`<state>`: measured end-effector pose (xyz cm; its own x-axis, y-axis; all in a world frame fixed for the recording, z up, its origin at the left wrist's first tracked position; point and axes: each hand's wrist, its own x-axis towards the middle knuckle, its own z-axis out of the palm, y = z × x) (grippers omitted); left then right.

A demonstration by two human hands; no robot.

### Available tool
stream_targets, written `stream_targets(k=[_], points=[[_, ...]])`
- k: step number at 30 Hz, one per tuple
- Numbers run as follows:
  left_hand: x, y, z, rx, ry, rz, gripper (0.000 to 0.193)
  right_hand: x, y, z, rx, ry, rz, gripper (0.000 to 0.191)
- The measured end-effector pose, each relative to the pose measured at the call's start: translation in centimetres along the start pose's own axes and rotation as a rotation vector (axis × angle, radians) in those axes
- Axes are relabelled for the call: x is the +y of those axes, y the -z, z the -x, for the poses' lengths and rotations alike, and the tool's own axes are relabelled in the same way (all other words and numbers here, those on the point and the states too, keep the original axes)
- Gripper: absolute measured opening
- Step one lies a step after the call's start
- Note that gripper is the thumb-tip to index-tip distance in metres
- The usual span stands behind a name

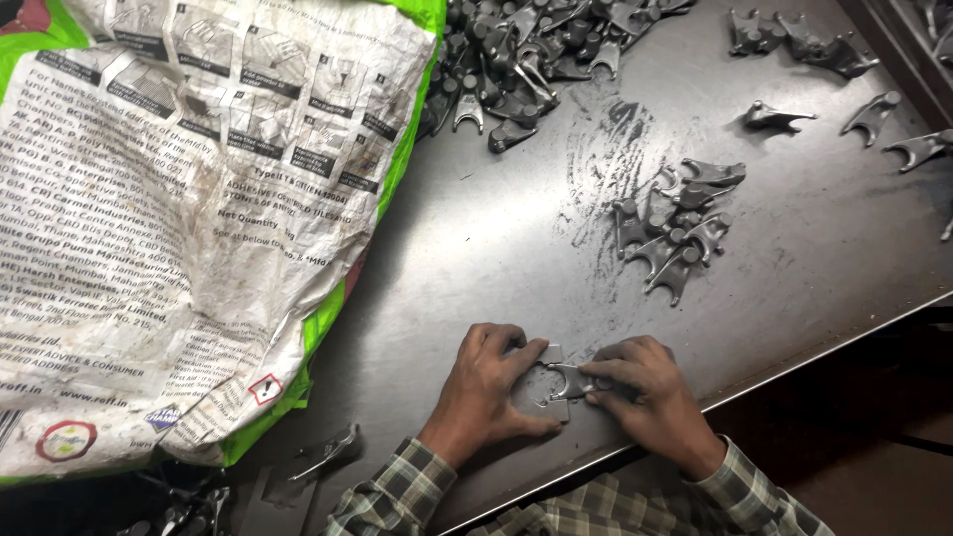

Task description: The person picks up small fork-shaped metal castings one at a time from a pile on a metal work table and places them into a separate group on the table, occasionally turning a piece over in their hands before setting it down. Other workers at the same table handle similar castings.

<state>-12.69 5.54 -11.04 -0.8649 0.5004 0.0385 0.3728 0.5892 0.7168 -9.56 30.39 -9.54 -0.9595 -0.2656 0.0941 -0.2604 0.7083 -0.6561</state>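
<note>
My left hand point(486, 382) and my right hand point(640, 387) meet near the front edge of a grey metal table point(476, 248). Between them lies a small grey forked metal part point(568, 380), pressed flat on the table. My right hand's fingers pinch its stem end. My left hand's fingertips rest on its forked end, against a small pale flat piece point(552, 353). Both sleeves are checked cloth.
A big white and green printed sack point(179, 208) covers the table's left half. A heap of the same forked parts point(526, 60) lies at the back, a smaller cluster point(680, 223) right of centre, and loose ones point(794, 40) at the far right. Another part point(328, 452) lies by the sack's front corner.
</note>
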Motion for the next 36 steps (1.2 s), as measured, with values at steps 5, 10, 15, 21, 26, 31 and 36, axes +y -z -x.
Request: stream_targets(k=[5, 10, 15, 21, 26, 31, 36], points=[[-0.1, -0.2, -0.3, -0.021, 0.011, -0.019, 0.093, 1.7, 2.6, 0.3, 0.065, -0.200, -0.520, 0.030], [0.1, 0.0, -0.2, -0.015, 0.020, -0.010, 0.091, 5.5, 6.5, -2.1, 0.264, -0.233, -0.289, 0.035], [0.3, 0.3, -0.3, -0.029, 0.031, 0.005, 0.093, 8.0, 7.3, -5.4, 0.175, -0.023, 0.390, 0.047], [0.1, 0.4, -0.2, 0.033, -0.037, 0.012, 0.090, 7.1, 6.9, -3.7, 0.070, -0.078, 0.257, 0.045], [0.0, 0.2, 0.0, 0.052, -0.052, 0.004, 0.089, 3.7, 3.4, -1.0, 0.006, -0.078, 0.047, 0.041], [0.0, 0.0, -0.2, 0.060, -0.056, -0.009, 0.093, 0.9, 2.0, -0.2, -0.032, -0.043, 0.034, 0.036], [0.0, -0.1, -0.2, 0.038, -0.036, -0.004, 0.092, 0.0, 2.2, -0.3, -0.088, -0.081, 0.056, 0.036]])
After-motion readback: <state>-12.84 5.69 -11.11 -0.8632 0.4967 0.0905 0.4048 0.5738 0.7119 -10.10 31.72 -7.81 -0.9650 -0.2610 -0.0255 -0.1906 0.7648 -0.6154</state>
